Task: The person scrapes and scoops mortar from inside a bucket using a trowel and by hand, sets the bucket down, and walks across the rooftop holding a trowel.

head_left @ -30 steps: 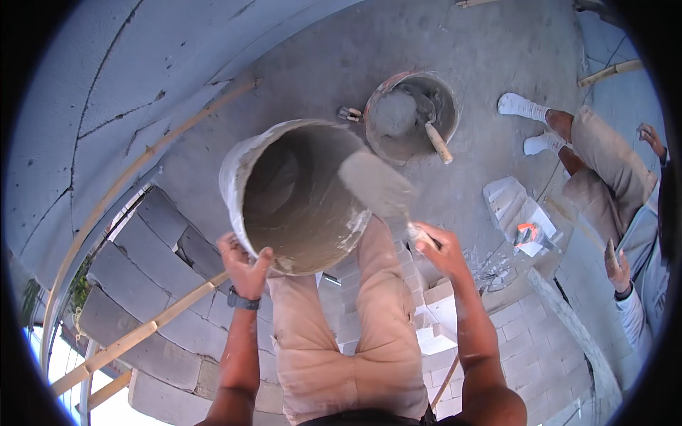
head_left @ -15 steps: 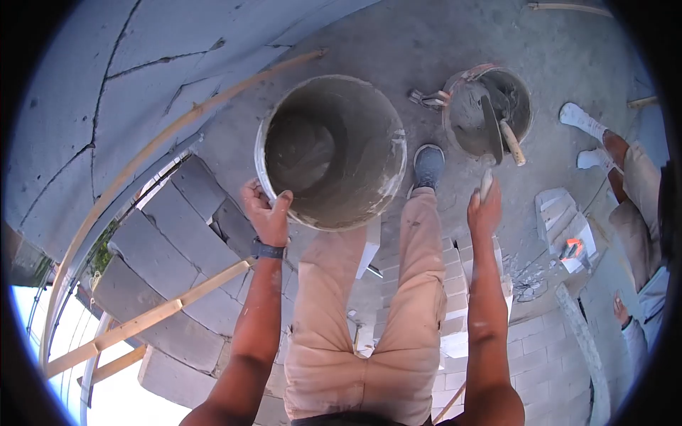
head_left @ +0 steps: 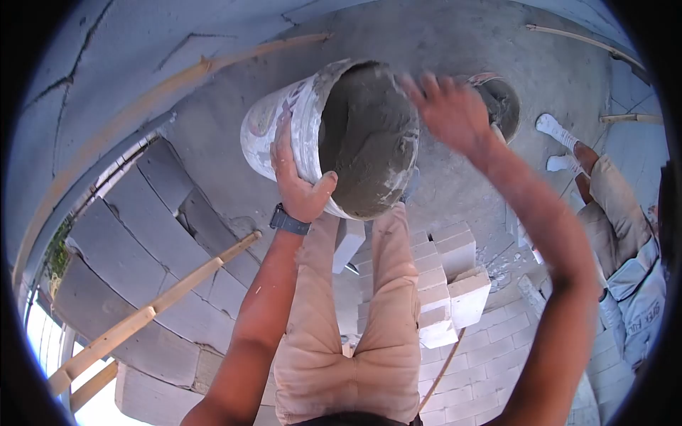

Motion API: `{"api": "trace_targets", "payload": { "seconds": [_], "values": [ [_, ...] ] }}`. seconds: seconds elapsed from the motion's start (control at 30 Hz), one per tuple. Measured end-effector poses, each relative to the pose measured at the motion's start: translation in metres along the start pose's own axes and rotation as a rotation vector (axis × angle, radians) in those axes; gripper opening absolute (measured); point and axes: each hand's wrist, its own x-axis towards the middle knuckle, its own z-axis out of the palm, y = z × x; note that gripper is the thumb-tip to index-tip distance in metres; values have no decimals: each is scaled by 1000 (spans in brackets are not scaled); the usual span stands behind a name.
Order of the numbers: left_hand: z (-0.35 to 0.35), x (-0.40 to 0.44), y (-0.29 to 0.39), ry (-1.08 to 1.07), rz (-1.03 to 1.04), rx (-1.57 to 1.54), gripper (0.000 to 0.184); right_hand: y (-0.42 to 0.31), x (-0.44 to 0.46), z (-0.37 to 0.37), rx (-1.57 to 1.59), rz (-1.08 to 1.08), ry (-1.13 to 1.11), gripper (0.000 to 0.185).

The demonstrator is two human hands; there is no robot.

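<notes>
A large white bucket (head_left: 305,135) is tilted with its mouth to the right, and grey mortar (head_left: 366,145) fills much of what shows inside. My left hand (head_left: 302,181) grips its near side, fingers along the outer wall and thumb near the rim. At the bucket's right rim is my right hand (head_left: 447,106), blurred, with its fingers bent; no trowel shows in it. Behind that hand stands a smaller bucket (head_left: 506,106) of mortar, partly hidden by the hand and forearm, with a handle end just visible.
A co-worker (head_left: 611,220) in white socks sits at the right. Stacked light blocks (head_left: 455,277) stand beside my legs. Wooden poles (head_left: 149,312) cross the lower left beside a block wall (head_left: 142,234). A long bent strip (head_left: 199,67) runs along the upper left.
The large bucket has tipped further, showing its outer side and the mortar. My right hand has risen from lower right to its rim. The trowel seen earlier is no longer visible.
</notes>
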Motion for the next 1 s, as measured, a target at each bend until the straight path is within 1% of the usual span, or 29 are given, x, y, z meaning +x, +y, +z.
{"api": "trace_targets", "payload": {
  "seconds": [0.07, 0.1, 0.17, 0.23, 0.3, 0.37, 0.43, 0.47, 0.5, 0.53, 0.57, 0.6, 0.63, 0.7, 0.73, 0.77, 0.83, 0.87, 0.93, 1.0],
  "values": [
    [-3, 0, -6, 37, 41, -57, 97, 6, 27, -17, 65, 46, -396, 51],
    [-3, -1, -7, 47, 30, -62, 97, 4, 24, -12, 61, 32, -403, 51],
    [-4, 0, -7, 89, 6, -87, 94, 1, 12, 1, 224, 244, -605, 50],
    [-2, 0, -5, 122, 24, -62, 93, -10, -12, 16, 386, 362, -758, 44],
    [1, -2, -3, 127, 32, -31, 93, -37, -40, 39, 503, 494, -776, 50],
    [7, -3, 3, 108, 55, 18, 92, -67, -50, 57, 769, 534, -889, 55],
    [12, -4, 3, 74, 83, 60, 93, -107, -57, 86, 945, 628, -838, 58],
    [13, -7, 3, 52, 95, 116, 93, -131, -73, 149, 1104, 226, -669, 56],
    [12, -10, 2, 45, 101, 122, 93, -144, -76, 169, 1409, 186, -707, 54],
    [11, -10, -1, 54, 75, 53, 92, -151, -68, 167, 1714, 157, -776, 52],
    [10, -10, -4, 59, 46, -19, 92, -163, -67, 160, 2174, 549, -1078, 48],
    [9, -9, -2, 69, -3, -144, 92, -163, -47, 127, 2266, 593, -1129, 43],
    [2, -6, 2, 40, -1, -66, 95, -161, -29, 97, 2357, 645, -1176, 37],
    [-5, -2, 5, -28, -5, -73, 97, -163, -25, 78, 2187, 657, -1011, 34],
    [-3, -5, 5, -49, -3, -86, 97, -161, -29, 71, 2106, 620, -960, 35],
    [0, -7, 4, -31, 35, -54, 98, -152, -38, 66, 2107, 643, -946, 35],
    [9, -8, 3, -12, 81, -28, 98, -124, -66, 55, 2088, 506, -883, 34],
    [13, -8, 4, -4, 83, -21, 98, -113, -81, 50, 2084, 510, -878, 34],
    [15, -10, 7, 10, 84, -14, 99, -93, -119, 33, 2165, 577, -746, 34],
    [19, -8, 10, 2, 80, 71, 99, -71, -152, 4, 2103, 653, -617, 35]
  ]
}}
